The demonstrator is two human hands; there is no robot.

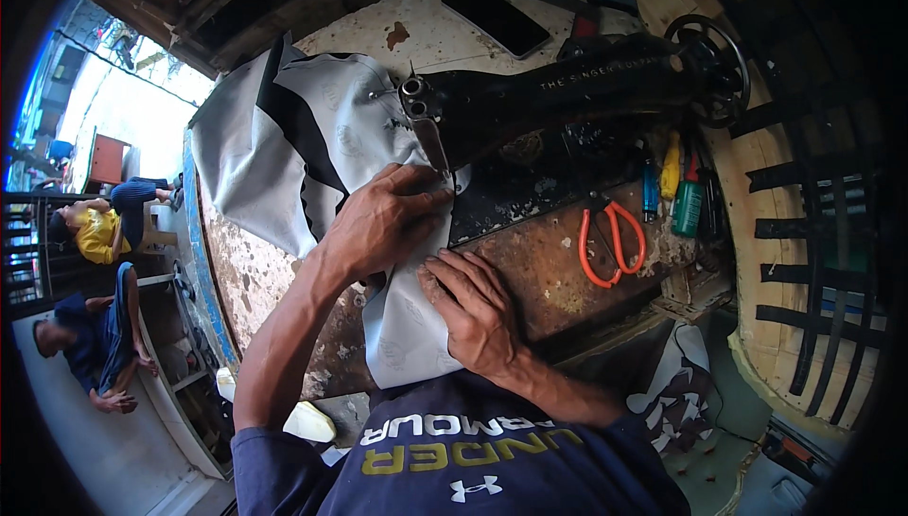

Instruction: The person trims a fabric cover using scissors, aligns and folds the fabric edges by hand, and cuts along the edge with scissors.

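A person in a dark shirt works pale grey fabric (409, 327) at a black sewing machine (558, 95); the fabric spreads over the desk (248, 275) left of the machine, passes beneath its needle end and reaches the person's shirt; the left hand (386, 218) presses on it just beside the needle, fingers bent; the right hand (473, 308) lies nearer the body, fingers extended on the same strip; whether either pinches the fabric, one cannot tell; right of the strip sits an orange-handled tool (640, 229), near a blue lighter (650, 192), a yellow handle (672, 164) and a green bottle (687, 209); a dark phone (496, 19) lies beyond the machine; at far left, two other people, one in yellow (97, 234), one in dark blue (85, 332), sit.
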